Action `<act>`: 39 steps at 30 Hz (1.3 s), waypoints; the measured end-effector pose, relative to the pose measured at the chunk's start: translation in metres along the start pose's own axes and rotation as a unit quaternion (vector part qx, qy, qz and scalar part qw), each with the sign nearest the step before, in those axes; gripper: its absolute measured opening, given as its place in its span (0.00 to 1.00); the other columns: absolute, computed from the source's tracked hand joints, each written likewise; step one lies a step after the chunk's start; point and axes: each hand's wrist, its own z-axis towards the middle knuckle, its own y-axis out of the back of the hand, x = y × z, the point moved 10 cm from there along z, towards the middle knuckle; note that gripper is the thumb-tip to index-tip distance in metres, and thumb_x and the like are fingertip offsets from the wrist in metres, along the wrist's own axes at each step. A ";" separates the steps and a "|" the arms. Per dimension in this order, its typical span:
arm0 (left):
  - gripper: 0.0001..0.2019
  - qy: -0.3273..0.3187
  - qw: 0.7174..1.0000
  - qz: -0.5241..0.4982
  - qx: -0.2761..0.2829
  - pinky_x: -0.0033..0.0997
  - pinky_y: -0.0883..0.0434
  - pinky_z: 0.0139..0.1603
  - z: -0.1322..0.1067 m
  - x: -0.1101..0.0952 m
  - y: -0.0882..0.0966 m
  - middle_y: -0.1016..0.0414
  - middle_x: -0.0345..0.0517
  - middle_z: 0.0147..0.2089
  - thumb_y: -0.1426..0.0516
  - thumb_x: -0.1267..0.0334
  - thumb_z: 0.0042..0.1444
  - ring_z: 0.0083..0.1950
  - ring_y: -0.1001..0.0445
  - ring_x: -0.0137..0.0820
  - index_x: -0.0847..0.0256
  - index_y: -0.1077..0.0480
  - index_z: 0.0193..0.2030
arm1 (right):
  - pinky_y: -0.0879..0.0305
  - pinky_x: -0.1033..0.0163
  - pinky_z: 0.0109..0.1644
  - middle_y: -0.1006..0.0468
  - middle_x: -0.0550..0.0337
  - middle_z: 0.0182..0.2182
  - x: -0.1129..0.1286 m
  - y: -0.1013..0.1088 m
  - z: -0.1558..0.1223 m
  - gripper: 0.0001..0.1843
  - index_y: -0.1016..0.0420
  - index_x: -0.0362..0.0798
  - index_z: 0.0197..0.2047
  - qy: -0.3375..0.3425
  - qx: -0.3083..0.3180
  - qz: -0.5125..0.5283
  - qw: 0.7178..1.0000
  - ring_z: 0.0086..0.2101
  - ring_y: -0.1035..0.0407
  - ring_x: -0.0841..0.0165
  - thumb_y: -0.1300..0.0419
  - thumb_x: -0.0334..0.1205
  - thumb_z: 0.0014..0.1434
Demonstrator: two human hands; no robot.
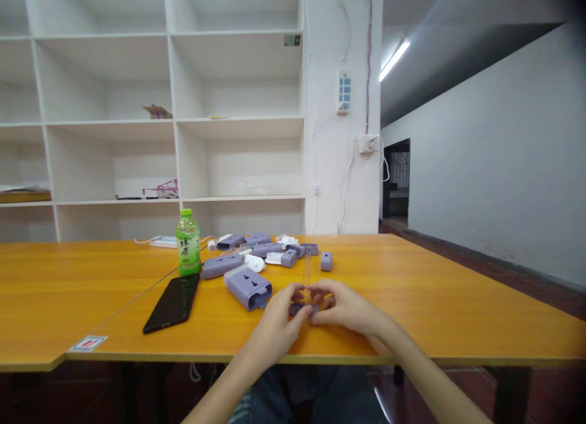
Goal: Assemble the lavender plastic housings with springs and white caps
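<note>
Both hands meet near desk's front edge: left hand [279,317] & right hand [341,305] pinch 1 small purple part [302,309] between fingertips. 1 big purple housing [248,287] just left. Further back: 1 green bottle [187,241], 1 black phone [173,302], 1 spring [306,269], approx. 7 more purple pieces [263,248].

A small lilac-purple plastic part [302,309] sits low on the orange wooden table [458,302], pinched between the fingers [293,302] of both hands and mostly hidden by them. A thin coiled metal spring [306,269] lies just beyond the fingers, stretched straight away from them.
</note>
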 end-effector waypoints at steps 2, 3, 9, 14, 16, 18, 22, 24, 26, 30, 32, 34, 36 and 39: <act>0.15 0.002 1.000 -0.001 -0.007 0.46 0.32 0.59 0.001 0.002 0.002 0.21 0.55 0.54 0.40 0.59 0.63 0.56 0.25 0.44 0.61 0.28 0.54 | 0.23 0.58 0.39 0.17 0.56 0.42 -0.015 0.023 0.015 0.26 0.23 0.49 0.56 -0.017 -0.015 0.006 1.000 0.38 0.22 0.63 0.28 0.42 0.54; 0.14 0.002 1.000 -0.002 -0.010 0.46 0.32 0.59 0.001 0.002 0.003 0.21 0.55 0.53 0.40 0.60 0.63 0.55 0.24 0.44 0.61 0.27 0.52 | 0.23 0.56 0.42 0.17 0.55 0.42 -0.024 0.038 0.025 0.20 0.23 0.47 0.54 -0.026 -0.036 -0.001 0.999 0.39 0.22 0.62 0.33 0.44 0.61; 0.10 0.007 1.000 -0.012 -0.017 0.42 0.29 0.53 0.000 0.003 0.003 0.20 0.51 0.45 0.39 0.62 0.60 0.48 0.23 0.42 0.61 0.27 0.48 | 0.26 0.48 0.53 0.25 0.52 0.56 -0.087 0.082 0.084 0.17 0.28 0.48 0.58 -0.100 -0.128 -0.064 0.985 0.50 0.26 0.60 0.38 0.45 0.69; 0.19 0.003 0.999 -0.033 -0.019 0.41 0.30 0.55 -0.004 -0.005 0.004 0.20 0.49 0.48 0.38 0.56 0.61 0.50 0.23 0.41 0.58 0.28 0.57 | 0.26 0.47 0.53 0.26 0.52 0.57 -0.106 0.065 0.082 0.20 0.29 0.47 0.59 -0.096 -0.149 -0.015 0.984 0.51 0.26 0.59 0.38 0.45 0.68; 0.17 -0.005 0.998 -0.061 -0.021 0.40 0.29 0.54 -0.004 -0.010 0.006 0.20 0.50 0.48 0.39 0.55 0.63 0.50 0.23 0.40 0.58 0.27 0.56 | 0.26 0.47 0.53 0.25 0.52 0.56 -0.096 0.063 0.078 0.19 0.28 0.47 0.58 -0.080 -0.155 0.024 0.984 0.50 0.26 0.59 0.37 0.45 0.68; 0.14 -0.014 0.996 -0.083 -0.024 0.37 0.29 0.51 -0.003 -0.016 0.008 0.20 0.49 0.45 0.41 0.56 0.65 0.47 0.22 0.39 0.60 0.26 0.53 | 0.26 0.49 0.51 0.24 0.53 0.53 -0.078 0.065 0.074 0.17 0.26 0.46 0.55 -0.067 -0.155 0.076 0.983 0.48 0.25 0.61 0.37 0.45 0.67; 0.16 0.001 0.989 -0.146 -0.027 0.30 0.29 0.37 0.000 -0.018 0.012 0.26 0.42 0.32 0.47 0.52 0.69 0.34 0.25 0.31 0.62 0.27 0.50 | 0.24 0.57 0.40 0.19 0.55 0.45 -0.032 0.067 0.051 0.24 0.22 0.50 0.51 -0.046 -0.167 0.216 0.961 0.44 0.25 0.59 0.42 0.61 0.65; 0.18 0.022 0.979 -0.200 -0.014 0.26 0.31 0.29 0.001 -0.014 0.009 0.31 0.36 0.27 0.46 0.49 0.68 0.27 0.30 0.28 0.63 0.28 0.51 | 0.26 0.59 0.35 0.18 0.56 0.41 -0.018 0.063 0.032 0.30 0.24 0.52 0.53 -0.049 -0.176 0.279 0.943 0.39 0.25 0.61 0.48 0.67 0.66; 0.20 0.039 0.971 -0.238 0.003 0.23 0.34 0.24 0.001 -0.010 0.006 0.33 0.33 0.23 0.43 0.48 0.66 0.22 0.34 0.25 0.64 0.29 0.54 | 0.29 0.61 0.32 0.18 0.56 0.36 -0.014 0.054 0.015 0.26 0.24 0.51 0.51 -0.071 -0.164 0.322 0.930 0.32 0.26 0.65 0.40 0.64 0.63; 0.25 0.057 0.951 -0.301 0.032 0.18 0.39 0.17 0.002 -0.006 0.004 0.29 0.35 0.19 0.38 0.49 0.61 0.17 0.35 0.23 0.67 0.30 0.57 | 0.31 0.63 0.37 0.17 0.55 0.36 -0.013 0.045 0.000 0.20 0.21 0.48 0.41 -0.091 -0.117 0.374 0.916 0.34 0.24 0.66 0.29 0.55 0.55; 0.26 0.067 0.934 -0.347 0.055 0.18 0.41 0.13 0.003 -0.004 0.001 0.27 0.37 0.18 0.38 0.50 0.61 0.13 0.35 0.23 0.69 0.30 0.57 | 0.31 0.61 0.43 0.16 0.54 0.41 -0.010 0.046 -0.003 0.20 0.19 0.49 0.43 -0.088 -0.098 0.394 0.909 0.39 0.23 0.65 0.27 0.54 0.53; 0.27 0.077 0.916 -0.387 0.076 0.19 0.40 0.11 0.004 -0.002 -0.001 0.26 0.38 0.18 0.39 0.50 0.61 0.11 0.36 0.24 0.69 0.31 0.59 | 0.31 0.59 0.47 0.16 0.54 0.44 -0.008 0.047 -0.004 0.23 0.18 0.51 0.46 -0.087 -0.083 0.413 0.903 0.42 0.23 0.63 0.26 0.54 0.52; 0.28 0.081 0.904 -0.411 0.088 0.20 0.39 0.10 0.005 -0.001 -0.003 0.26 0.37 0.18 0.40 0.50 0.61 0.10 0.37 0.24 0.68 0.32 0.60 | 0.30 0.55 0.50 0.16 0.53 0.45 -0.006 0.047 -0.005 0.24 0.18 0.52 0.48 -0.084 -0.074 0.429 0.897 0.45 0.23 0.60 0.28 0.57 0.53; 0.28 0.086 0.895 -0.428 0.092 0.22 0.37 0.10 0.004 -0.002 -0.005 0.28 0.35 0.19 0.40 0.49 0.60 0.10 0.40 0.22 0.68 0.32 0.59 | 0.31 0.51 0.55 0.16 0.52 0.45 -0.005 0.042 -0.004 0.23 0.17 0.52 0.48 -0.083 -0.080 0.448 0.886 0.47 0.24 0.59 0.35 0.61 0.60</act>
